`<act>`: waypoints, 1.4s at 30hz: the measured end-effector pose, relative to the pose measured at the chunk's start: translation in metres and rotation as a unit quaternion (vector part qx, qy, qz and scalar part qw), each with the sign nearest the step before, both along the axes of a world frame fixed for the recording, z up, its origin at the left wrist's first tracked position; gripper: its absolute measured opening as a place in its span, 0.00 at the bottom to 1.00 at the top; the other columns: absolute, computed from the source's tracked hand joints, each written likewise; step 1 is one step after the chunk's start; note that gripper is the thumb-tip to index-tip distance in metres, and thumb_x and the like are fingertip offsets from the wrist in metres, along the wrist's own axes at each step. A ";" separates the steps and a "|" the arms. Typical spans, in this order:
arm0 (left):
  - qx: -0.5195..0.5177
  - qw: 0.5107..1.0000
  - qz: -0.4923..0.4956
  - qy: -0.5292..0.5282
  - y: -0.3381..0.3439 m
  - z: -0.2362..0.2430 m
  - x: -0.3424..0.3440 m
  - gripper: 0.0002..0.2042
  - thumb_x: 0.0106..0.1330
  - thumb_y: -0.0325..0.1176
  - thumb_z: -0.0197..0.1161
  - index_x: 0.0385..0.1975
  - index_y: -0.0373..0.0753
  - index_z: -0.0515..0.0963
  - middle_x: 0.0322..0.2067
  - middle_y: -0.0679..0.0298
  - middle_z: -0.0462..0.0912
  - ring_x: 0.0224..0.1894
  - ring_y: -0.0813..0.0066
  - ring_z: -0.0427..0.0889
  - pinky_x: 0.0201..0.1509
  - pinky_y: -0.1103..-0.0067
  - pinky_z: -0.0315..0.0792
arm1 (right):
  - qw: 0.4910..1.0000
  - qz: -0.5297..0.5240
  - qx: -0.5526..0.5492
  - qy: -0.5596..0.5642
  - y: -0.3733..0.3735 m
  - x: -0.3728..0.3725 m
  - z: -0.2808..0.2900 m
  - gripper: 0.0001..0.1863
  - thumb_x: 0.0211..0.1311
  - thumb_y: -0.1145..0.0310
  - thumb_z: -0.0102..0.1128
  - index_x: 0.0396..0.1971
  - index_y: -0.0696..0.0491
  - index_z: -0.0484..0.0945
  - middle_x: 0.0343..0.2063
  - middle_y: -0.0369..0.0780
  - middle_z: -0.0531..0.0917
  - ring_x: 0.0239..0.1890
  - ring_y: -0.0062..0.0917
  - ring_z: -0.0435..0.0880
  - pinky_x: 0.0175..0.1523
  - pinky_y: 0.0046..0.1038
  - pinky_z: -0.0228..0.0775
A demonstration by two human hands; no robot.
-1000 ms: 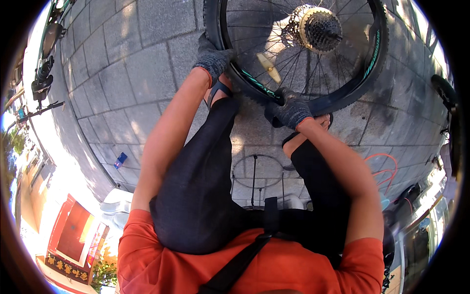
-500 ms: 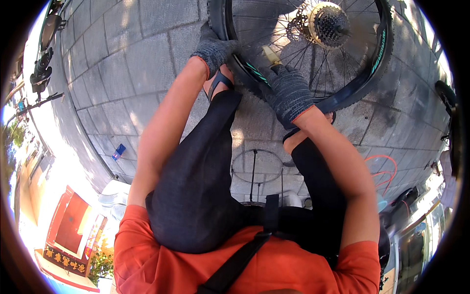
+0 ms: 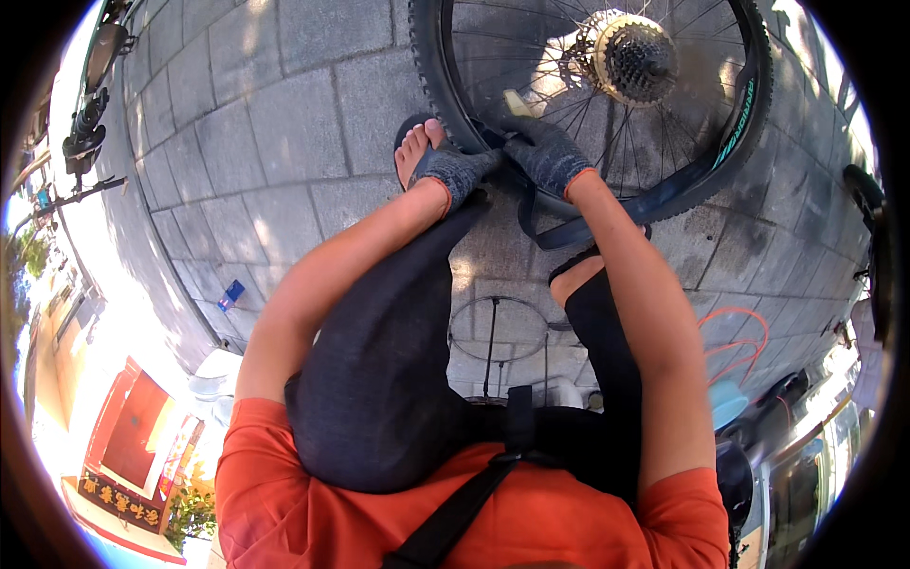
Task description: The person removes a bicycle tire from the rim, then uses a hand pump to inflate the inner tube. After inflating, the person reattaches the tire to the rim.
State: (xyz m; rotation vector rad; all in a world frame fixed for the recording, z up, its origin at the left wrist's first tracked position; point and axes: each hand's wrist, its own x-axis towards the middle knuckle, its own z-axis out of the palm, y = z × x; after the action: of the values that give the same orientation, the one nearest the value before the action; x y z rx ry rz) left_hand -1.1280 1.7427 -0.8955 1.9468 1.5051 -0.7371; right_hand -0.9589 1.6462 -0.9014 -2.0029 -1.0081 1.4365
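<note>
A bicycle wheel [image 3: 725, 152] with black spokes, a knobby tyre [image 3: 431, 71] and a cogged cassette [image 3: 640, 62] lies in front of me. My left hand [image 3: 460, 173], in a grey knitted glove, is closed on the tyre's near left edge. Beside it, my right hand [image 3: 548, 156], gloved alike, is closed at the rim; a short pale-yellow tool [image 3: 517, 102] sticks out past its fingers. Below the right hand, a loop of black rubber [image 3: 550, 235], which looks like an inner tube, hangs outside the rim. The fingertips of both hands are partly hidden.
My sandalled feet [image 3: 417, 147] stand close to the wheel on grey paving [image 3: 284, 142]. Between my legs is a thin wire ring stand [image 3: 493, 327]. An orange hose [image 3: 758, 332] and a light-blue basin [image 3: 728, 403] lie to the right; a small blue packet [image 3: 229, 295] lies left.
My left hand has moved down and right along the tyre, closer to my right hand. My right hand has shifted slightly up, and a black rubber loop now shows below it.
</note>
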 end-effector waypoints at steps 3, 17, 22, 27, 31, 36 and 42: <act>0.060 0.998 0.029 -0.022 0.000 -0.025 -0.005 0.46 0.47 0.71 0.71 0.57 0.36 0.80 0.59 0.51 0.80 0.67 0.57 0.71 0.70 0.67 0.60 | 0.998 -0.051 -0.021 0.030 -0.001 -0.003 0.012 0.21 0.67 0.65 0.64 0.59 0.53 0.81 0.52 0.53 0.86 0.58 0.43 0.84 0.62 0.37 0.75; -0.081 0.957 0.229 -0.157 0.021 0.020 0.014 0.17 0.58 0.41 0.71 0.40 0.34 0.84 0.31 0.53 0.85 0.35 0.55 0.87 0.40 0.63 0.82 | 0.981 -0.141 0.011 0.134 -0.016 -0.007 0.005 0.20 0.63 0.61 0.67 0.53 0.53 0.86 0.46 0.47 0.89 0.48 0.34 0.89 0.56 0.34 0.78; -0.271 0.836 0.438 -0.190 0.030 0.039 0.019 0.08 0.59 0.31 0.69 0.35 0.35 0.82 0.29 0.53 0.85 0.29 0.56 0.86 0.32 0.59 0.81 | 0.985 -0.001 -0.024 0.168 0.000 0.006 0.028 0.20 0.64 0.59 0.66 0.53 0.52 0.85 0.44 0.47 0.89 0.46 0.31 0.89 0.54 0.33 0.79; -0.337 0.794 0.467 -0.197 0.033 0.039 0.015 0.05 0.59 0.27 0.68 0.33 0.35 0.81 0.28 0.53 0.84 0.27 0.56 0.85 0.31 0.58 0.81 | 0.986 0.148 -0.052 0.050 0.031 0.003 0.072 0.21 0.65 0.56 0.64 0.52 0.53 0.85 0.47 0.51 0.87 0.49 0.43 0.88 0.56 0.37 0.78; -0.326 0.795 0.470 -0.204 0.033 0.045 0.015 0.07 0.59 0.28 0.70 0.34 0.34 0.81 0.29 0.53 0.85 0.28 0.56 0.86 0.33 0.58 0.84 | 0.952 0.273 -0.088 0.102 0.051 0.007 0.051 0.19 0.64 0.60 0.62 0.51 0.53 0.86 0.49 0.53 0.87 0.52 0.46 0.86 0.58 0.38 0.77; -0.327 0.797 0.450 -0.234 0.037 0.043 0.012 0.08 0.59 0.29 0.70 0.37 0.36 0.81 0.30 0.55 0.85 0.27 0.59 0.85 0.33 0.59 0.83 | 0.985 0.161 -0.052 0.019 0.047 0.003 0.059 0.22 0.65 0.63 0.61 0.57 0.52 0.81 0.49 0.52 0.87 0.50 0.44 0.87 0.56 0.37 0.79; -0.319 0.808 0.442 -0.225 0.036 0.045 0.013 0.10 0.61 0.26 0.66 0.42 0.39 0.80 0.29 0.60 0.83 0.26 0.64 0.83 0.29 0.60 0.80 | 0.984 0.042 -0.033 0.171 0.025 -0.004 0.057 0.23 0.64 0.67 0.60 0.60 0.49 0.79 0.52 0.50 0.86 0.54 0.40 0.86 0.59 0.37 0.77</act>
State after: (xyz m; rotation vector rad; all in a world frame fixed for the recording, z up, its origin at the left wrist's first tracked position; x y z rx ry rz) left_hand -1.1153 1.7786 -0.8501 0.6901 1.3860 -0.2511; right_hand -0.9625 1.6712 -0.8440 -1.6934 -0.9117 1.8045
